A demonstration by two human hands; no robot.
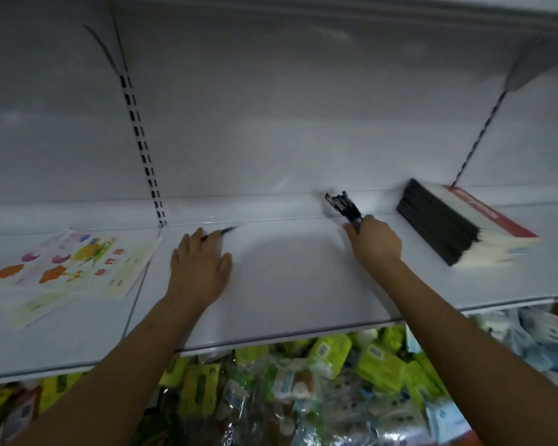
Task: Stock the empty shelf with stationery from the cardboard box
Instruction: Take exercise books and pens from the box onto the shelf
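Note:
Both my arms reach onto the white shelf (287, 284). My left hand (200, 262) lies palm down on the shelf, and a dark pen (221, 232) sticks out from under its fingers, pointing right. My right hand (374, 241) grips a bundle of black pens (343, 206) that points up and to the back left, blurred by motion. A leaning stack of black-spined notebooks (458, 226) with a red-edged cover stands just right of that hand. The cardboard box is not in view.
Colourful picture sheets (74, 262) lie flat on the left shelf section, past the slotted upright (142, 149). Below the shelf edge, green and blue wrapped packs (351, 365) fill the lower level. A shelf bracket (477, 136) slants down at the right rear.

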